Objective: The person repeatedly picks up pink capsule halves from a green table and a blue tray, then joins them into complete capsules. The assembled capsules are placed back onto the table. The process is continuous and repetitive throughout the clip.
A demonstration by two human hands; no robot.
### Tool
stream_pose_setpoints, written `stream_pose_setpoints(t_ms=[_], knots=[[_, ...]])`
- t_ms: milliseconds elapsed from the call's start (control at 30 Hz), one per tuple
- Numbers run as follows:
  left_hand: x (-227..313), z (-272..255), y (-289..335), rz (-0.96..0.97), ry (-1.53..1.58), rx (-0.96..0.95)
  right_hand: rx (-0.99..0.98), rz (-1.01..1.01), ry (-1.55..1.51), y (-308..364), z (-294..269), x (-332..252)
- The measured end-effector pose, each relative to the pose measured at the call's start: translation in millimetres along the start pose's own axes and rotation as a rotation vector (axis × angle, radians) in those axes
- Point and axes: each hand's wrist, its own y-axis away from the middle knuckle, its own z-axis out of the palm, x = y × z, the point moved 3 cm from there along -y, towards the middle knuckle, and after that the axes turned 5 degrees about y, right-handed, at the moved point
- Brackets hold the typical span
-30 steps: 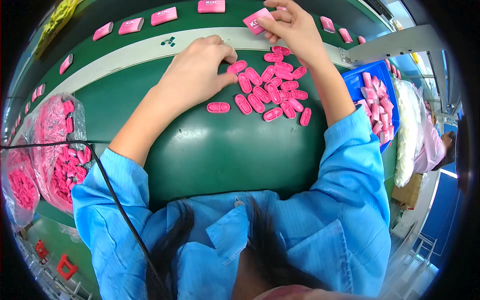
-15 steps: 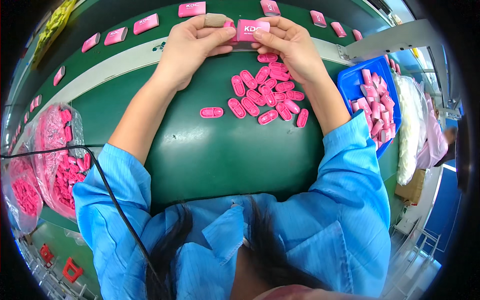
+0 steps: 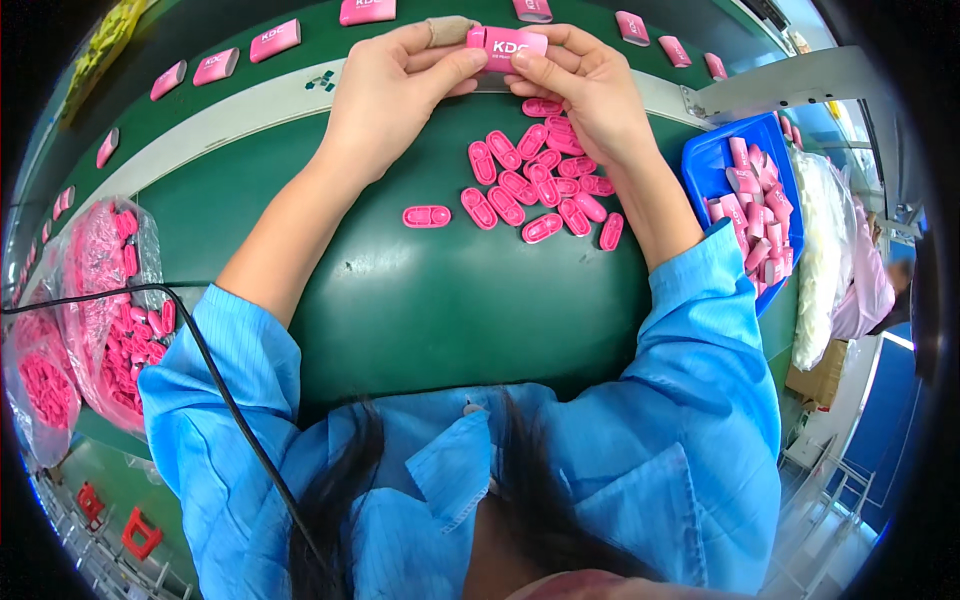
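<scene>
Beyond the loose pieces, both my hands are raised over the table's far side. My right hand [image 3: 595, 95] is closed on a pink flattened sleeve [image 3: 515, 46] with white lettering, thumb on its front. At the sleeve's left end, my left hand [image 3: 390, 90] pinches a small pink oval cap [image 3: 476, 38] against it. Whether the cap sits fully inside cannot be made out. A beige finger cover [image 3: 450, 31] wraps my left index finger. Below my right hand lie several loose pink oval caps [image 3: 541, 187], and one separate cap [image 3: 427, 216] lies farther left.
A blue bin [image 3: 697, 165] of pink sleeves stands at right. Clear bags [image 3: 95, 290] of pink caps lie at left, crossed by a black cable [image 3: 225, 385]. Past a pale rail [image 3: 215, 135], spaced pink pieces [image 3: 275, 40] lie on a green belt. A person's pink sleeve [image 3: 868, 280] shows far right.
My hands have come closer together, bringing the cap up against the sleeve's left end. Pieces on the belt have shifted left. The view has moved slightly.
</scene>
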Motion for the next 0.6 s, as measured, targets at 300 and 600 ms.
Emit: stream_pose_setpoints(t_ms=[300, 600], knots=[[8, -1, 3, 0.071, -0.058, -0.004, 0.071, -0.163, 0.166, 9, 11, -20], [19, 15, 21, 0.268, -0.609, 0.080, 0.143, -0.227, 0.198, 14, 25, -23]])
